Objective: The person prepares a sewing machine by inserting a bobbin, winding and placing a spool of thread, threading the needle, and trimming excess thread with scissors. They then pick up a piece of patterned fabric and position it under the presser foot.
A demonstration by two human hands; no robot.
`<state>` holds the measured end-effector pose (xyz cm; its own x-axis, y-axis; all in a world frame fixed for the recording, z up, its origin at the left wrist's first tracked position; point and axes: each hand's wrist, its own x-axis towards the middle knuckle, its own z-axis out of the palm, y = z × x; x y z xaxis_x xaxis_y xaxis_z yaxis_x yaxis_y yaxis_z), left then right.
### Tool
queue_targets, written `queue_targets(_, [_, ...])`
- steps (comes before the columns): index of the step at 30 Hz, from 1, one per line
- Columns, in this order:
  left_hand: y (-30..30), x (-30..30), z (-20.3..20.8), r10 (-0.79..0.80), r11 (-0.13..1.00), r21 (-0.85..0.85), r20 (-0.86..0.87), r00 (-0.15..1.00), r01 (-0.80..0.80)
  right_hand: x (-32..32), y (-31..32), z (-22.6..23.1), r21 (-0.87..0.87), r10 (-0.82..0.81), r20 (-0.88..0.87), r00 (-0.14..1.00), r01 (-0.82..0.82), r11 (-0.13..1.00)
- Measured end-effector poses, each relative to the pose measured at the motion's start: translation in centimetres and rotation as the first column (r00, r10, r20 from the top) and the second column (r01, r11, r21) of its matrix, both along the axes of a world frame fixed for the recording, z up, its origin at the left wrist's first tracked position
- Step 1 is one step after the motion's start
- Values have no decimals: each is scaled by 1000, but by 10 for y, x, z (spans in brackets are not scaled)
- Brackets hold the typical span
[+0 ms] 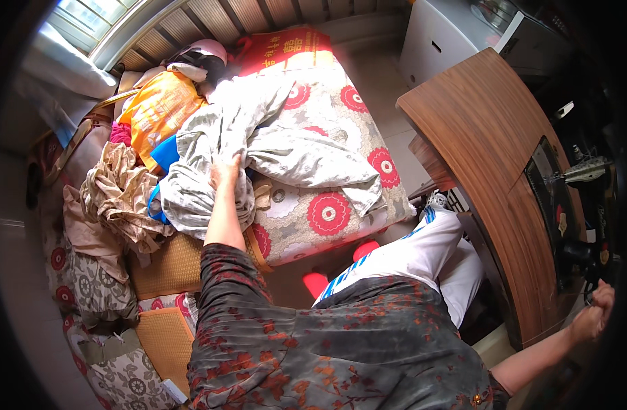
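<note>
A pale grey-white cloth (286, 160) with a small print lies in loose folds over the bed. My left hand (226, 172) reaches out to it, its fingers closed on a bunched fold. At the far right, beside the sewing machine (587, 171), is my right hand (595, 312). Its fingers are curled closed near the machine's dark end, and what they hold, if anything, cannot be made out. The sewing machine is set into a curved wooden table (491, 137).
Crumpled beige cloth (119, 184), an orange bag (164, 109) and a red bag (286, 49) lie on the bed. Its flowered cover (358, 130) hangs toward the floor. Patterned pillows (98, 290) are at lower left. A white cabinet (443, 41) stands behind the table.
</note>
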<state>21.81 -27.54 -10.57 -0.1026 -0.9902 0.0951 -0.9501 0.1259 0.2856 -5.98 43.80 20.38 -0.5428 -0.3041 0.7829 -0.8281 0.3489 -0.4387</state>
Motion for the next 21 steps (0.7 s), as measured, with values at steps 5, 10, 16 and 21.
queue_targets(5, [16,-1,68,-258,805,32,-880,399,592,-9,-66,-7,100,214,82,973,-222,970])
queue_targets(10, [148,19,222,22,218,29,-999,24,976,0,-114,-5,162,305,33,952,-306,938])
queue_targets(16, [225,6,193,398,-436,-329,-905,-149,838,49,-206,-55,183,457,546,703,-632,753])
queue_targets(21, [262,-15,197,510,-568,-465,-847,-153,680,95,-239,-137,287,464,764,448,-880,378])
